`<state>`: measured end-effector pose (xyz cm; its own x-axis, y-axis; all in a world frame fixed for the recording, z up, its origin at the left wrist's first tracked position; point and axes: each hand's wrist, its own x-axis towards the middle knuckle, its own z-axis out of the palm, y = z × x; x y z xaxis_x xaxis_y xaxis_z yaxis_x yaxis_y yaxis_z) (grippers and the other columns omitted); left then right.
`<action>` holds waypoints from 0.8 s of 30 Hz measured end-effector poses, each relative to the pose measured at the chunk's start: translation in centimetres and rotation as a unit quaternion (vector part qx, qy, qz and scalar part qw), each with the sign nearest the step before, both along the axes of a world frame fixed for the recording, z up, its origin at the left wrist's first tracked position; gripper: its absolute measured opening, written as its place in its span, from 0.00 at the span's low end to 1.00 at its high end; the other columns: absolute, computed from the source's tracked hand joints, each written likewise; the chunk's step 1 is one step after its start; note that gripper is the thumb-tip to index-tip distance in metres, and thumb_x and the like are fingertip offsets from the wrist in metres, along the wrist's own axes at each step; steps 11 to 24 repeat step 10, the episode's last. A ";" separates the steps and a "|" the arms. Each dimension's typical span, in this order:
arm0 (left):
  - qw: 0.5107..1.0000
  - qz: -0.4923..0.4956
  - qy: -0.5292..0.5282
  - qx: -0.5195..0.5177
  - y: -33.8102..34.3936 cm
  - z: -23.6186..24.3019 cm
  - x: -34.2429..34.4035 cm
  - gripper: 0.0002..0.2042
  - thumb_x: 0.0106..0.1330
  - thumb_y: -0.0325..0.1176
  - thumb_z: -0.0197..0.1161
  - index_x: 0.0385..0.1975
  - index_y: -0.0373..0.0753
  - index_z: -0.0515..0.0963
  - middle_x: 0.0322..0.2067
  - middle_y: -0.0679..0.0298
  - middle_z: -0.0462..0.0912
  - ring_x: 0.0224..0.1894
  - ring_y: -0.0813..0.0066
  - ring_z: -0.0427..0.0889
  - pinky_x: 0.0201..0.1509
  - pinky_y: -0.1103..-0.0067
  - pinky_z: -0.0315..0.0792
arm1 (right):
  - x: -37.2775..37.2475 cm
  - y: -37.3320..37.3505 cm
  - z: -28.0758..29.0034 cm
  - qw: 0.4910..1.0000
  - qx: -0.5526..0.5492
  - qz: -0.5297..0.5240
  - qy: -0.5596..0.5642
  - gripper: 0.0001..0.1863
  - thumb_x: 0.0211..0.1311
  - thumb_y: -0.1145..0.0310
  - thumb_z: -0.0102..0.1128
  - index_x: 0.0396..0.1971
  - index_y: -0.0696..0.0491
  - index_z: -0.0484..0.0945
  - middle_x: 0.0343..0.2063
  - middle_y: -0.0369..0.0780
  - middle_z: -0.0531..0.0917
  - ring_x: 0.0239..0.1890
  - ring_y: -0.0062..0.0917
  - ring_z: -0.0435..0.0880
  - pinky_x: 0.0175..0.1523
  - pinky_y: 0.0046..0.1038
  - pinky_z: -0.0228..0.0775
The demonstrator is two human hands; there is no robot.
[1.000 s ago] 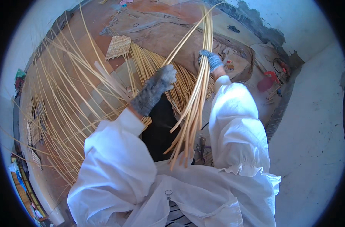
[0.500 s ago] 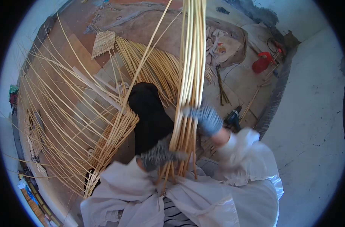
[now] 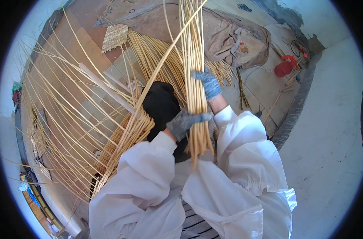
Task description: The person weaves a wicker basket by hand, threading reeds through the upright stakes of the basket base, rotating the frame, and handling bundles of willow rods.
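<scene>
A bundle of peeled willow rods [image 3: 196, 93] stands upright in front of me, its thick cut ends low over my lap. My left hand [image 3: 185, 122], in a grey knit glove, is wrapped round the bundle near those ends. Higher up, my right hand [image 3: 208, 83], in a similar glove, grips the rods from the right side. To the left leans a partly woven willow basket [image 3: 123, 139] with long loose rods fanning out. One thicker rod [image 3: 155, 77] slants across in front of the bundle's upper part.
More willow rods [image 3: 149, 55] lie in a pile beyond my black-clad knee [image 3: 161, 101]. A brown cloth [image 3: 229, 38] covers the floor behind them. At the right are a red sprayer [image 3: 284, 68] and a wall [image 3: 328, 119]. A woven mat piece [image 3: 114, 38] lies far left.
The bundle's lower ends have lifted away from my lap, and both hands have moved up and away from me with it. My right hand now closes round the rods.
</scene>
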<state>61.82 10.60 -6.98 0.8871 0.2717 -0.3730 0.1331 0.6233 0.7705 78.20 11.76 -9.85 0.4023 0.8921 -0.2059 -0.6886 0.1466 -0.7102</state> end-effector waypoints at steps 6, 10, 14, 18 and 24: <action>0.862 -0.015 0.274 0.426 4.9 -1.4 5.7 0.19 0.50 0.38 0.67 0.40 0.35 0.74 0.34 0.55 0.81 0.35 0.63 0.81 0.41 0.73 0.75 | 3.3 4.3 -0.2 0.916 -0.200 0.088 -0.335 0.35 0.46 0.61 0.71 0.51 0.62 0.66 0.32 0.41 0.81 0.30 0.24 0.80 0.35 0.23 0.75; 0.795 0.028 0.405 0.450 3.0 -0.8 7.1 0.29 0.57 0.41 0.57 0.59 0.41 0.60 0.52 0.49 0.71 0.54 0.60 0.74 0.56 0.68 0.68 | 2.4 5.4 -5.3 0.948 -0.276 0.064 -0.143 0.19 0.53 0.75 0.62 0.46 0.63 0.74 0.36 0.42 0.82 0.36 0.28 0.82 0.42 0.24 0.76; 0.795 0.028 0.405 0.450 3.0 -0.8 7.1 0.29 0.57 0.41 0.57 0.59 0.41 0.60 0.52 0.49 0.71 0.54 0.60 0.74 0.56 0.68 0.68 | 2.4 5.4 -5.3 0.948 -0.276 0.064 -0.143 0.19 0.53 0.75 0.62 0.46 0.63 0.74 0.36 0.42 0.82 0.36 0.28 0.82 0.42 0.24 0.76; 0.795 0.028 0.405 0.450 3.0 -0.8 7.1 0.29 0.57 0.41 0.57 0.59 0.41 0.60 0.52 0.49 0.71 0.54 0.60 0.74 0.56 0.68 0.68 | 2.4 5.4 -5.3 0.948 -0.276 0.064 -0.143 0.19 0.53 0.75 0.62 0.46 0.63 0.74 0.36 0.42 0.82 0.36 0.28 0.82 0.42 0.24 0.76; 0.795 0.028 0.405 0.450 3.0 -0.8 7.1 0.29 0.57 0.41 0.57 0.59 0.41 0.60 0.52 0.49 0.71 0.54 0.60 0.74 0.56 0.68 0.68 | 2.4 5.4 -5.3 0.948 -0.276 0.064 -0.143 0.19 0.53 0.75 0.62 0.46 0.63 0.74 0.36 0.42 0.82 0.36 0.28 0.82 0.42 0.24 0.76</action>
